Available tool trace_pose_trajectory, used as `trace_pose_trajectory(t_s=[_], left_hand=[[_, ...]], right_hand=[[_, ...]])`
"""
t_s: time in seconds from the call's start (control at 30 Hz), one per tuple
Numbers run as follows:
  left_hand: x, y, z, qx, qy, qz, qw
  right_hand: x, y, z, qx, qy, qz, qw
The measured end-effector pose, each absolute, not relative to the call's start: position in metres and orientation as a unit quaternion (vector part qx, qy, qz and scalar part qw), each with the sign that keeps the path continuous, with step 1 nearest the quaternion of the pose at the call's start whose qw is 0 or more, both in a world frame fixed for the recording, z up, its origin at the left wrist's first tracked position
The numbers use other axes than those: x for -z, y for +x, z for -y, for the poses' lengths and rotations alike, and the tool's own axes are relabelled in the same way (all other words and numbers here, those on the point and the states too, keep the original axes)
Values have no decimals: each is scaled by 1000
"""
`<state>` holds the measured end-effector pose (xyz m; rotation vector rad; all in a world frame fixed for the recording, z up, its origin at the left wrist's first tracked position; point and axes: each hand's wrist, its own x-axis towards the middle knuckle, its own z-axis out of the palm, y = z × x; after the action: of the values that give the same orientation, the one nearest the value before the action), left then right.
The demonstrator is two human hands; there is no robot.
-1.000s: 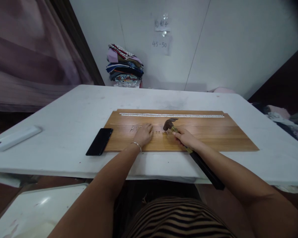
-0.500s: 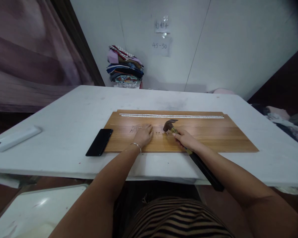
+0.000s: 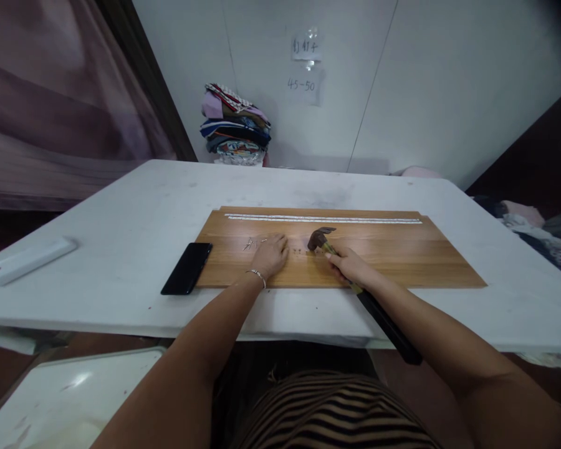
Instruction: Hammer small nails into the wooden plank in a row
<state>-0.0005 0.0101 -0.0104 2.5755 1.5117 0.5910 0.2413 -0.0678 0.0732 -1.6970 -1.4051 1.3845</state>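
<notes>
A long wooden board (image 3: 402, 249) lies on the white table (image 3: 135, 212). My right hand (image 3: 350, 265) is closed round a hammer (image 3: 318, 237) near its head; the dark handle sticks back past my forearm. The hammer head rests low over a short row of small nails (image 3: 299, 251) in the board. My left hand (image 3: 271, 254) lies on the board just left of those nails, fingers curled; whether it pinches a nail is too small to see. A few loose nails (image 3: 252, 243) lie left of that hand. A white measuring strip (image 3: 322, 218) runs along the board's far edge.
A black phone (image 3: 187, 268) lies beside the board's left end. A white flat object (image 3: 25, 260) sits near the table's left edge. Folded clothes (image 3: 236, 128) are stacked against the wall behind, under paper notes (image 3: 303, 65). A white surface (image 3: 70, 393) is below left.
The hammer head has shifted slightly, rising and dipping a little over the nails. My left hand has stayed in place.
</notes>
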Motion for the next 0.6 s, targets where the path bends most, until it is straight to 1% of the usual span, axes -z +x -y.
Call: trace_pose_trajectory(t_s=[0.2, 0.43, 0.6], left_hand=[[10, -1, -10, -188, 846, -496, 46], [8, 0, -8, -190, 847, -495, 43], [6, -1, -7, -184, 848, -495, 45]], right_hand=[[-77, 243, 68, -498, -634, 525, 274], [-75, 241, 69, -507, -636, 525, 249], [-76, 243, 68, -498, -637, 532, 251]])
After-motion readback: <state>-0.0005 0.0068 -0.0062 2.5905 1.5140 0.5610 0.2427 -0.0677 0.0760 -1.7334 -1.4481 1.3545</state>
